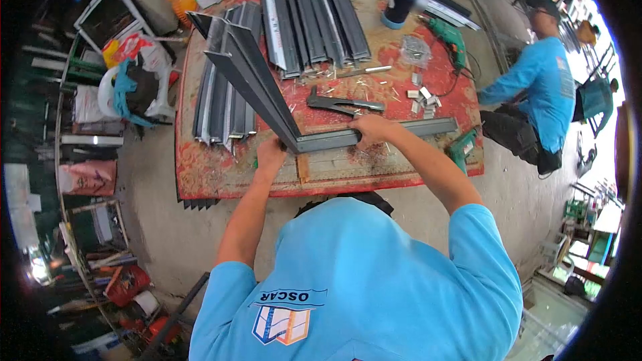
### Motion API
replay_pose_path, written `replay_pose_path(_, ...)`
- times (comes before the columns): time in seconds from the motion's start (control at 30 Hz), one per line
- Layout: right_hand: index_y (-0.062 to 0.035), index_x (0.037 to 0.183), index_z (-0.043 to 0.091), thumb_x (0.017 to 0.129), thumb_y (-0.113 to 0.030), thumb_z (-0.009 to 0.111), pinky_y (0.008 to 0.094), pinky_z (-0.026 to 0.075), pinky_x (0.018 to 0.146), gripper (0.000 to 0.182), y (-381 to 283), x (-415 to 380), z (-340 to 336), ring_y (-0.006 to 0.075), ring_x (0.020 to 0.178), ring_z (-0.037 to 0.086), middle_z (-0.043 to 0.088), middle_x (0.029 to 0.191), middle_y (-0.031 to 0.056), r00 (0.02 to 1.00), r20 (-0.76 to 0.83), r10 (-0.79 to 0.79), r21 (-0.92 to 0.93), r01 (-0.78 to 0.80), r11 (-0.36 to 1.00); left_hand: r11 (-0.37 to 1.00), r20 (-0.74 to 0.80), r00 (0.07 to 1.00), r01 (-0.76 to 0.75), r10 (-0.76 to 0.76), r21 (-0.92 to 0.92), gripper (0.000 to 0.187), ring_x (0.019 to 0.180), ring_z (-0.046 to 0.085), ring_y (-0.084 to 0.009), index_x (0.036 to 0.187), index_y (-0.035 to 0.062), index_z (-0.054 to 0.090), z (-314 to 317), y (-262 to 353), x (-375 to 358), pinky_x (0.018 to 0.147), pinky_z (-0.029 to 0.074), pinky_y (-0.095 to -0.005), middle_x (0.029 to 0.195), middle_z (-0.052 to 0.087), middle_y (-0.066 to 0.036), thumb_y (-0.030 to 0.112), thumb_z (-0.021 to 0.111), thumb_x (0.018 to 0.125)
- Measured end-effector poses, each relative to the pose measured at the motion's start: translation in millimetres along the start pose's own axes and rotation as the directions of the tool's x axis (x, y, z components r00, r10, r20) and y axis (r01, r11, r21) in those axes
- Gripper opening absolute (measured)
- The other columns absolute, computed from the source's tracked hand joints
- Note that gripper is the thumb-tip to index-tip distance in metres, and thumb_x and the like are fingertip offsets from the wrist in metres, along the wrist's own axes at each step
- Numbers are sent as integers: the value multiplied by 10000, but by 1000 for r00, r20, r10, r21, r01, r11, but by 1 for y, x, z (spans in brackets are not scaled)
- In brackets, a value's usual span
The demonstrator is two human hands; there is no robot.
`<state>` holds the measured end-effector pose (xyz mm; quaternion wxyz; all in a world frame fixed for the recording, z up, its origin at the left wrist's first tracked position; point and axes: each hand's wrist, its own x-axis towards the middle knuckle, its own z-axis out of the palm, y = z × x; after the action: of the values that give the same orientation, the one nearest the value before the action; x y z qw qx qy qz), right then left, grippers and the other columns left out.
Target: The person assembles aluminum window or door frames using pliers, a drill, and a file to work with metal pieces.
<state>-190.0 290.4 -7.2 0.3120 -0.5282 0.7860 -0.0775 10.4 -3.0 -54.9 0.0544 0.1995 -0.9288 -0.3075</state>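
Two dark grey metal profiles meet at a corner near the front of the red table. One profile (251, 83) rises toward the upper left; the other profile (421, 128) lies along the table to the right. My left hand (271, 157) is at the corner's left side, its fingers partly hidden behind the metal. My right hand (370, 128) is wrapped over the right-hand profile. Beneath the corner sits a small wooden block (303, 168). A black riveter (341, 103) lies just beyond my right hand. Small metal brackets (423, 100) are scattered to its right.
Stacks of grey profiles (314, 23) cover the far part of the red table (234, 187). A green drill (448, 39), a green tool (461, 150) and a dark bottle (399, 3) stand or lie on the right side. A person in blue (545, 87) is beyond the right edge.
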Motion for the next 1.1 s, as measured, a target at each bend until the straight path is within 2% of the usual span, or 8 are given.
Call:
replay_pose_path(0.3, 10, 1187, 608, 650, -364, 822, 446, 514, 817, 689, -36, -24, -34, 383, 952, 654, 680, 1004, 240, 988, 123, -96, 249, 63, 966, 947, -73, 946, -319, 315, -48, 275, 974, 624, -402, 1017, 76, 683, -43, -4, 10, 835, 497, -465, 962, 682, -183, 43, 682, 744)
replay_pose_path(0.37, 14, 1224, 599, 651, -364, 822, 439, 513, 824, 721, -40, -36, -23, 369, 952, 663, 685, 998, 245, 983, -1, -185, 292, 177, 940, 905, -26, 906, -424, 423, -34, 295, 1058, 605, -391, 1065, 57, 677, -43, -11, 15, 908, 468, -457, 1044, 672, -189, 37, 685, 771)
replay_pose_path(0.53, 10, 1221, 612, 650, -362, 802, 424, 517, 817, 708, -80, -83, -22, 353, 916, 671, 685, 987, 253, 1000, -7, -2, 441, 5, 898, 787, -94, 808, -588, 582, -185, 331, 905, 662, -335, 1054, 33, 670, -51, 18, 28, 850, 512, -417, 968, 705, -119, -10, 683, 727)
replay_pose_path(0.57, 9, 1217, 615, 654, -364, 796, 421, 518, 813, 699, -74, -83, 0, 353, 907, 672, 686, 974, 253, 984, -174, -34, 422, 105, 900, 775, -89, 798, -601, 597, -194, 331, 905, 662, -335, 1054, 33, 670, -56, 25, 30, 850, 512, -417, 968, 705, -119, -10, 683, 727)
replay_pose_path(0.63, 7, 1212, 619, 658, -365, 790, 418, 519, 809, 689, -81, -101, 11, 354, 899, 672, 687, 961, 253, 939, -344, -30, 385, 170, 907, 943, 307, 899, -255, 312, -213, 360, 925, 662, -313, 1118, 39, 662, -64, 47, 33, 852, 511, -395, 1028, 696, -136, 14, 682, 760)
replay_pose_path(0.7, 19, 1245, 601, 672, -374, 784, 413, 518, 813, 719, -102, -120, 6, 356, 889, 671, 688, 938, 248, 965, -151, 213, 585, -86, 807, 936, 283, 910, -229, 304, -267, 361, 911, 663, -293, 1130, 35, 661, -56, 50, 40, 838, 513, -380, 1021, 697, -136, 33, 691, 770)
replay_pose_path(0.77, 49, 1146, 632, 699, -348, 777, 383, 510, 762, 615, -111, -136, 16, 282, 776, 657, 689, 878, 213, 925, -270, 269, 538, -87, 838, 928, 260, 923, -197, 284, -316, 364, 898, 665, -273, 1142, 31, 659, -53, 55, 41, 824, 514, -366, 1014, 697, -137, 53, 699, 781)
replay_pose_path(1.1, 61, 1152, 631, 660, -509, 783, 442, 510, 837, 769, -91, -145, 43, 397, 957, 676, 674, 980, 301, 452, -368, 812, 737, -390, 552, 897, 599, 702, -130, 385, -423, 385, 1021, 658, -232, 1227, 37, 623, -32, 132, -34, 891, 513, -347, 1126, 682, -142, 218, 677, 891)
